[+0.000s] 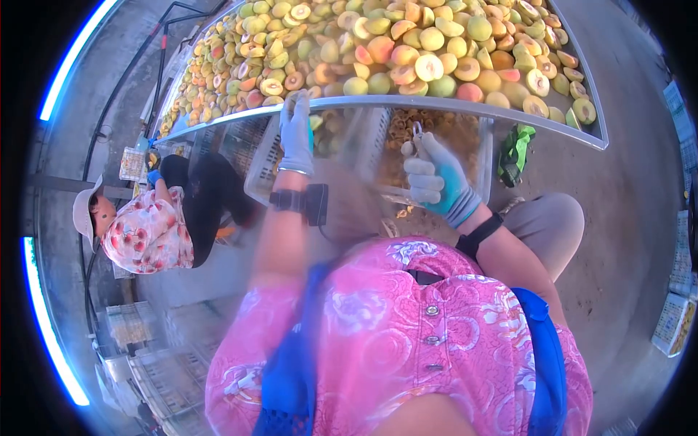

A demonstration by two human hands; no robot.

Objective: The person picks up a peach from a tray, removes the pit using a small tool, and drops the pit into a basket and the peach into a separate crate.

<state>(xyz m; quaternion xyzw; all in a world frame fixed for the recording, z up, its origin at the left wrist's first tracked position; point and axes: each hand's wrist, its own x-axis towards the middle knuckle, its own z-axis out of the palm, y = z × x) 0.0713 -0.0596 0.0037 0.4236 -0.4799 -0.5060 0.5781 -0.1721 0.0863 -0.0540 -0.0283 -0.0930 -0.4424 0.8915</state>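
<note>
My left hand [296,138], in a grey and teal glove, reaches up to the front rim of the fruit table. Its fingers are stretched out at the edge of the heaped fruit, and I see nothing held in them. My right hand [442,178], gloved alike, is closed below the rim around a small metal tool [416,129] with a loop-like tip. Its handle is hidden in the fist. Halved and whole yellow-green and orange fruit, like apricots or peaches [429,67], cover the metal-rimmed table [378,101].
Under the table stand white plastic crates [372,142], one with brownish pieces [422,131]. A green bag-like item [516,152] lies right of them. Another person [149,225] sits at left by the table. Stacked crates [171,378] stand lower left, more [676,323] at far right.
</note>
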